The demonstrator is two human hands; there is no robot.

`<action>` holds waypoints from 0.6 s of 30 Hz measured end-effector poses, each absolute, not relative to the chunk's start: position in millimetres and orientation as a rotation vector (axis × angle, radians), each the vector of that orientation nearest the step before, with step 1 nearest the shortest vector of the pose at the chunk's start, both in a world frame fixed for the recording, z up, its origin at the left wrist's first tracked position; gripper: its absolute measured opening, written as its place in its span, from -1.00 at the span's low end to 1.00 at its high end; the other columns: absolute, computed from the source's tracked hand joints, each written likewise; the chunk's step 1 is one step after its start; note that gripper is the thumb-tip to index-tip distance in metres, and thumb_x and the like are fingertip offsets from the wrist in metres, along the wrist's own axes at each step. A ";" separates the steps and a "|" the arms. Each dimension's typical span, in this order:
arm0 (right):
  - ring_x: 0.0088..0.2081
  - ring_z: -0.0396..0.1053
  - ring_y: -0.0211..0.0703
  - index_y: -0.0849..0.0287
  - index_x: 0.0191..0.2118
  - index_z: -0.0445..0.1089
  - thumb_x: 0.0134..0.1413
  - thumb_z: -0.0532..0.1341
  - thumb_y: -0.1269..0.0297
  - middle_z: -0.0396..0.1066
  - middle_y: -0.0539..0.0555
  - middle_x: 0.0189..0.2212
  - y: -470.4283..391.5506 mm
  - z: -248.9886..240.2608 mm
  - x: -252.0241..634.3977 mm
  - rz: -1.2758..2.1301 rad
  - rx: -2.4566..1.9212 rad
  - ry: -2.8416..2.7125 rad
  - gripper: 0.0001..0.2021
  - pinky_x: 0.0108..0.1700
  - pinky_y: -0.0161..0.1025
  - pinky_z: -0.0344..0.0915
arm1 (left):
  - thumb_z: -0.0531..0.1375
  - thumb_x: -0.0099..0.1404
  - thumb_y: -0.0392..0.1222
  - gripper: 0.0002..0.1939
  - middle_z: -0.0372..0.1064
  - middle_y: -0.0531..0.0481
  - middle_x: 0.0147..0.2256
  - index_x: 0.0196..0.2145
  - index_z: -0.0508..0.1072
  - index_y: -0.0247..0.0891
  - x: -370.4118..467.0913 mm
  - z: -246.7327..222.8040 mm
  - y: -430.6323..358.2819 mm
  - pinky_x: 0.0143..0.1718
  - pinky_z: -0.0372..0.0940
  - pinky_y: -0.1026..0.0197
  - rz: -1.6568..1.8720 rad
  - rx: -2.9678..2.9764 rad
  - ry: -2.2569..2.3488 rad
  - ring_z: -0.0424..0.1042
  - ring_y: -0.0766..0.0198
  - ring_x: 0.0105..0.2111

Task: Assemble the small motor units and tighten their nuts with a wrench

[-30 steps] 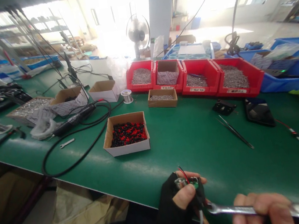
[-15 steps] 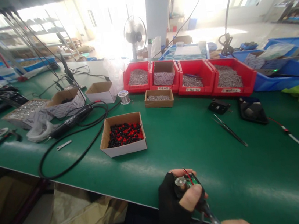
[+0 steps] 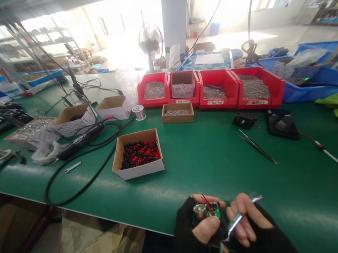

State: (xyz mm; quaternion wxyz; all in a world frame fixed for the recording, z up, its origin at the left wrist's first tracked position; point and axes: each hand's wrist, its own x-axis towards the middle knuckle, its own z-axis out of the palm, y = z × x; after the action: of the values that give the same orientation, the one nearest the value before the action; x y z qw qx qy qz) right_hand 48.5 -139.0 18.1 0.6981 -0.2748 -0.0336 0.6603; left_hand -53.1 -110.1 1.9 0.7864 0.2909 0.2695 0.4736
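Note:
My left hand (image 3: 198,227), in a black fingerless glove, is closed around a small dark device with a green circuit board (image 3: 213,210). A round metal motor-like part (image 3: 199,211) and a thin red wire stick up from the device. Close on its right, my right hand (image 3: 247,218) is closed on a shiny metal wrench (image 3: 234,223), thumb over its shank. One end juts out beyond the fingers and looks blurred; the other reaches down to the device's lower side. Whether it touches the device I cannot tell.
A carton (image 3: 139,170) of red and black parts stands ahead. Behind it are red bins (image 3: 213,86) of metal pieces and a solder spool (image 3: 139,112). Tweezers (image 3: 257,147) and a black device (image 3: 282,124) lie right; a small wrench (image 3: 73,167) and looped black cable (image 3: 86,191) left.
My right hand has risen from the bottom edge to beside the device, and the wrench has turned, its far end now pointing up and right. The left hand keeps the device.

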 end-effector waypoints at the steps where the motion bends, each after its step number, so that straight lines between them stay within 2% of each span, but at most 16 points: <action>1: -0.65 0.27 -0.39 0.24 -0.60 0.29 0.35 0.13 0.15 0.25 -0.03 -0.73 -137.8 14.1 48.7 1.552 -0.585 0.026 -0.53 -0.50 -0.38 0.35 | 0.37 0.21 -0.02 -0.65 0.55 -0.12 -0.35 -0.16 0.50 -0.32 -51.7 -0.3 -110.1 -0.34 0.33 0.38 1.038 0.633 0.502 0.52 0.32 -0.41; 4: -0.66 0.26 -0.42 0.23 -0.64 0.24 0.27 0.23 0.15 0.22 -0.03 -0.75 -137.1 7.2 52.9 1.626 -0.595 0.104 -0.53 -0.50 -0.44 0.32 | 0.35 0.23 -0.11 -0.66 0.53 -0.13 -0.40 -0.10 0.44 -0.30 -47.1 -3.8 -111.2 -0.35 0.32 0.31 1.037 0.634 0.318 0.53 0.21 -0.41; 8: -0.73 0.20 -0.45 0.21 -0.55 0.26 0.06 0.40 0.16 0.19 -0.12 -0.78 -137.2 11.1 60.0 1.607 -0.713 0.060 -0.63 -0.58 -0.49 0.25 | 0.49 0.02 -0.24 -0.48 0.52 -0.12 -0.37 -0.09 0.42 -0.26 -48.9 -0.8 -114.7 -0.36 0.37 0.21 0.979 0.594 0.310 0.52 0.15 -0.38; 11: -0.76 0.14 -0.47 0.22 -0.56 0.19 -0.07 0.47 0.13 0.16 -0.13 -0.79 -136.9 11.0 64.6 1.625 -0.809 0.052 -0.55 -0.67 -0.54 0.11 | 0.51 -0.02 -0.18 -0.41 0.51 -0.13 -0.36 -0.05 0.42 -0.24 -56.2 0.6 -115.6 -0.24 0.42 0.05 0.957 0.676 0.404 0.53 0.08 -0.36; 14: -0.75 0.10 -0.45 0.19 -0.53 0.15 -0.06 0.45 0.06 0.12 -0.13 -0.76 -137.1 1.9 69.8 1.691 -0.816 -0.011 -0.53 -0.69 -0.53 0.10 | 0.47 0.04 -0.02 -0.49 0.49 -0.20 -0.25 -0.11 0.47 -0.26 -63.3 -1.6 -112.2 -0.13 0.40 -0.04 1.027 0.871 0.487 0.53 0.03 -0.31; 18: -0.73 0.02 -0.43 0.16 -0.47 0.23 0.11 0.33 0.05 0.08 -0.12 -0.73 -138.1 -9.7 73.7 1.727 -0.678 -0.207 -0.64 -0.67 -0.51 0.18 | 0.45 0.07 -0.01 -0.59 0.46 -0.21 -0.20 -0.18 0.52 -0.25 -67.8 -4.6 -105.6 0.03 0.32 -0.09 1.068 1.097 0.554 0.47 -0.06 -0.08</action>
State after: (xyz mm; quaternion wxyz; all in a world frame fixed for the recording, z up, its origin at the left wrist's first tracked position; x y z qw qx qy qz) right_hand 73.7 -138.1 -9.7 0.5952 -0.2920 -0.0893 0.7433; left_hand -67.8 -105.6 -4.6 0.6865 0.4898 0.2476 0.4769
